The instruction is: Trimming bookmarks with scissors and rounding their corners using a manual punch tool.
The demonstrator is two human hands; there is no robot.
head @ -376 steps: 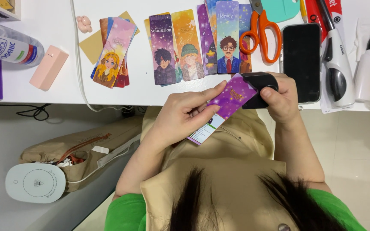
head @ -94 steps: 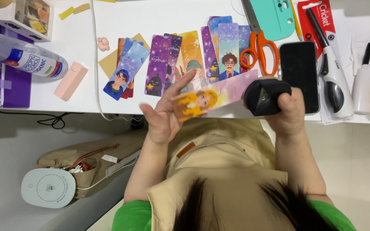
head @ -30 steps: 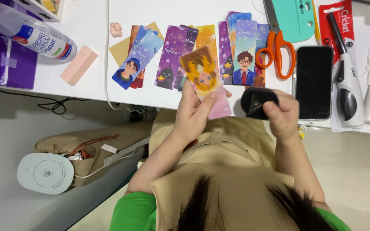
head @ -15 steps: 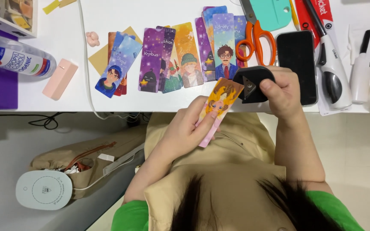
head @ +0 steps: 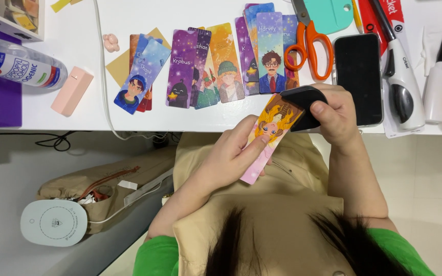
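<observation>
My left hand [head: 231, 156] holds a pink and orange illustrated bookmark [head: 269, 134] by its lower half, just in front of the table edge. The bookmark's top end sits in a small black corner punch [head: 303, 102], and my right hand [head: 336, 117] grips that punch. On the white table [head: 52, 117] beyond my hands lies a row of several more illustrated bookmarks [head: 226, 61], some overlapping.
Orange-handled scissors [head: 308, 48], a black phone [head: 358, 76] and a white pen-shaped tool [head: 402, 76] lie at the right. At the left lie a clear bottle [head: 19, 66] and a pink block [head: 71, 91]. On the floor are a beige bag [head: 103, 189] and a white round device [head: 53, 222].
My left hand has brought the bookmark down from over the table toward my lap and tilted it, and its top end now sits in the punch. My right hand has kept hold of the punch.
</observation>
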